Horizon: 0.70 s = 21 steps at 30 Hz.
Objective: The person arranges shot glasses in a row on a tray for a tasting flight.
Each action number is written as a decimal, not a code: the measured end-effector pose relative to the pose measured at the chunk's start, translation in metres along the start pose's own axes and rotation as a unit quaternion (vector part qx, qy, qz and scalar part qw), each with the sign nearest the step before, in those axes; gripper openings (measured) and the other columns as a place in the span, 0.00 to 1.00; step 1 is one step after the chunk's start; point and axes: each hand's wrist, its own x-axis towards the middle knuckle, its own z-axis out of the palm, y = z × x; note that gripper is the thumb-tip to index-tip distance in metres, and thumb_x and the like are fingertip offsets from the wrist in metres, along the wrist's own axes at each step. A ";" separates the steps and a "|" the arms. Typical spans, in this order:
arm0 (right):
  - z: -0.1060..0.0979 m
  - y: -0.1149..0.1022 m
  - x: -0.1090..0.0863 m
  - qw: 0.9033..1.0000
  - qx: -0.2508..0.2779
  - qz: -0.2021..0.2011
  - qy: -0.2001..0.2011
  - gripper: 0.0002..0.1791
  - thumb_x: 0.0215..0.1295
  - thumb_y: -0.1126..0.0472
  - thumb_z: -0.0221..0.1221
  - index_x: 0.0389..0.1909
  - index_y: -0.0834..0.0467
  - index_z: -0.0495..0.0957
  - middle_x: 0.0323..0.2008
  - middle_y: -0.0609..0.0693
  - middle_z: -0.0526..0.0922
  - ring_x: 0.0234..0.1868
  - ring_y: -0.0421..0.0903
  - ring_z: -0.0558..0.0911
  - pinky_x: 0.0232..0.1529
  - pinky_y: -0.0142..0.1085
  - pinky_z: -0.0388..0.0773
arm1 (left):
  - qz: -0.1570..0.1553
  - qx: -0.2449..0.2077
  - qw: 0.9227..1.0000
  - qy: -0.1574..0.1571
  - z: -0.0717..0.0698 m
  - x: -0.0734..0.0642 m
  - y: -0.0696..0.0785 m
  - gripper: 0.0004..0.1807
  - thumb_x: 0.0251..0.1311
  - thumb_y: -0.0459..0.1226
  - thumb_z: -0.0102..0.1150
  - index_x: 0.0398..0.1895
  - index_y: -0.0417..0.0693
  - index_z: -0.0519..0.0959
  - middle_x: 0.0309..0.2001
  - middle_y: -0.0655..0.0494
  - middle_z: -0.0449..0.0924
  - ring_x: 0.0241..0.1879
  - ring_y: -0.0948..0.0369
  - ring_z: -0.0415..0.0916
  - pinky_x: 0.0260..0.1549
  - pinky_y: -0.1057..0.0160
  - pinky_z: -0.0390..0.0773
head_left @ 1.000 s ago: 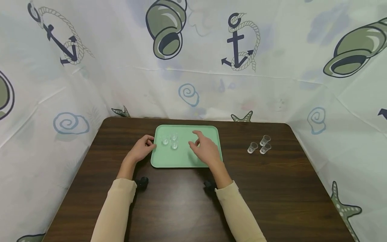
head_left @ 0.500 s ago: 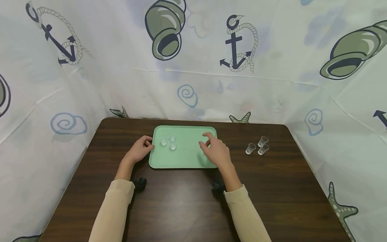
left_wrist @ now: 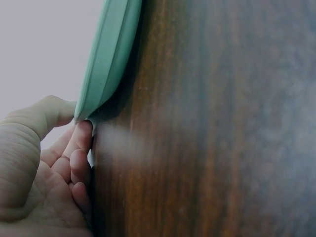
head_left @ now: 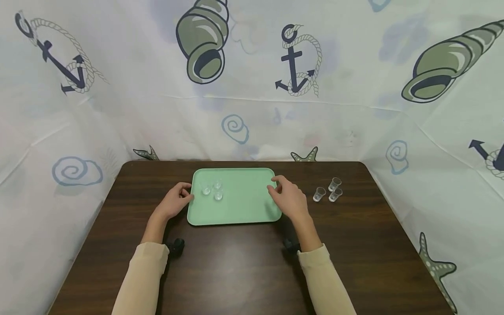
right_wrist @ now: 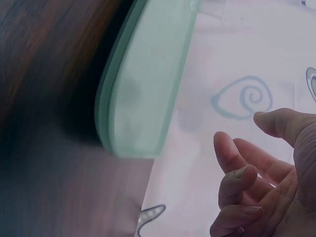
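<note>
A light green tray [head_left: 236,205] lies on the dark wooden table. Three small clear cups [head_left: 218,196] stand on its left part. At the tray's left edge, my left hand [head_left: 173,202] pinches the rim, with the thumb on top and fingers below, as the left wrist view shows. My right hand [head_left: 290,199] hovers by the tray's right edge, thumb and index finger apart and nothing between them. In the right wrist view that hand [right_wrist: 266,177] appears apart from the tray [right_wrist: 143,98]. Three more clear cups [head_left: 319,194] stand on the table to its right.
The brown table [head_left: 236,267] has its far edge against a white cloth backdrop [head_left: 260,127] printed with shells and anchors. Cloth also hangs along the left and right sides. Each wrist carries a black camera [head_left: 176,247].
My right hand has moved right, from above the tray to its right edge. My left hand keeps its place on the left rim. The head view has shifted slightly.
</note>
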 end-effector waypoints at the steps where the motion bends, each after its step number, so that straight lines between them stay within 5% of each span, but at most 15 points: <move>1: -0.001 0.001 0.000 1.000 0.000 0.003 0.001 0.25 0.80 0.40 0.58 0.69 0.46 0.80 0.41 0.43 0.89 0.28 0.43 0.81 0.28 0.41 0.72 | 0.001 -0.001 1.000 0.001 -0.001 0.000 0.000 0.28 0.82 0.38 0.55 0.77 0.32 0.65 0.46 0.43 0.78 0.39 0.55 0.71 0.43 0.56 0.73; 21: -0.031 0.040 0.001 0.998 -0.033 0.054 0.017 0.27 0.80 0.41 0.57 0.72 0.49 0.76 0.44 0.51 0.88 0.28 0.48 0.81 0.26 0.42 0.71 | 0.002 0.000 1.000 0.002 0.001 0.002 -0.005 0.28 0.81 0.37 0.54 0.77 0.32 0.65 0.45 0.44 0.77 0.39 0.54 0.72 0.44 0.56 0.73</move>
